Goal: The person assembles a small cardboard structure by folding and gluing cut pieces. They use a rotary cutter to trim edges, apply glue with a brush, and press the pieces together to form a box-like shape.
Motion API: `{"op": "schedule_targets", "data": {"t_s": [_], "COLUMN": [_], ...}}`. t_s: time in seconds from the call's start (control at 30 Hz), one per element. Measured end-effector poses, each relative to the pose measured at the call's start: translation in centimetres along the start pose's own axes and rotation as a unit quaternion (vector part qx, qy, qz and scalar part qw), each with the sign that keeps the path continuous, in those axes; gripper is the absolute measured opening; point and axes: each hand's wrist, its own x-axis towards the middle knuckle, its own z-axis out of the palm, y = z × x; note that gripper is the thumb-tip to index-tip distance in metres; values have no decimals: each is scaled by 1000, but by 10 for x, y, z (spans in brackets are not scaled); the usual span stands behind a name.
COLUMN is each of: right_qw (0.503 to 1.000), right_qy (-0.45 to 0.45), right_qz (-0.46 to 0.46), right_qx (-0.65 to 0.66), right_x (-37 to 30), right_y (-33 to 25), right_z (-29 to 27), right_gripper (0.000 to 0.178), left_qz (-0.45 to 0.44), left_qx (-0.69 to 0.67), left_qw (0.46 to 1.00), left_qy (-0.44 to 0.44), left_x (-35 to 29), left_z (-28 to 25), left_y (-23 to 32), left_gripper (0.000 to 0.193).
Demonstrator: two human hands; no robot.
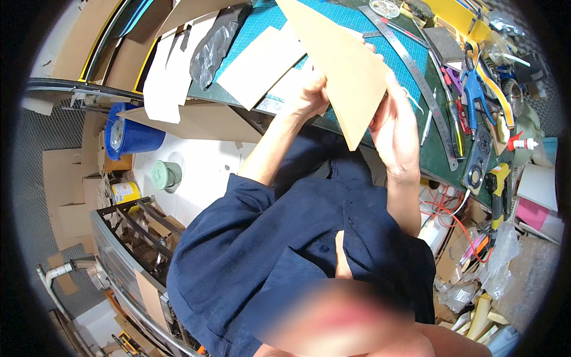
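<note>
Both my hands hold a tan flat board (345,62) with a straight cut edge, tilted above the workbench. My left hand (310,90) is closed on its left edge, with part of the fingers hidden. On the opposite edge my right hand (395,128) grips it, fingers partly behind the board. Beneath lies a teal cutting mat with a grid (253,37). A pale rectangular panel (259,70) rests on the mat, left of the board. To the right, a long steel ruler (423,88) lies across the mat's edge.
Right of the mat are a blue-handled tool (474,95), a screwdriver (457,131) and a yellow-black tool (498,178). Crumpled dark plastic (219,44) lies at the back left. A blue bucket (137,134) and a green tub (166,175) stand on the floor, near a metal frame (134,268).
</note>
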Motion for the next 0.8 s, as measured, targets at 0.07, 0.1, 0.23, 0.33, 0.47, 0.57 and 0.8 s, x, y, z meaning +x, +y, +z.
{"op": "schedule_targets", "data": {"t_s": [0.07, 0.1, 0.23, 0.33, 0.47, 0.57, 0.8], "right_qw": [999, 997, 996, 996, 994, 989, 965], "right_qy": [44, 74, 88, 84, 23, -39, -120], "right_qz": [19, 25, 12, 33, -4, 0, 9], "right_qx": [4, -1, 23, 12, 107, 141, 235], "right_x": [-3, -5, -9, -10, -8, -8, -4], "right_y": [5, 7, 10, 9, 20, 26, 32], "right_z": [-3, 1, 0, -8, -16, -30, -31], "right_gripper": [43, 43, 44, 42, 32, 37, 36], "left_qz": [2, 5, 7, 6, 11, 35, 27], "left_qx": [-22, -24, 25, 99, 126, 70, 126], "left_qw": [999, 999, 998, 994, 992, 997, 991], "left_qy": [-26, -41, -50, -41, -24, 17, 26], "left_x": [1, 1, 1, -1, 0, 5, 7], "left_z": [-2, 0, 13, 22, 40, 48, 54], "left_y": [0, -2, 14, 23, 42, 51, 64], "left_gripper": [118, 118, 111, 102, 92, 77, 61]}}
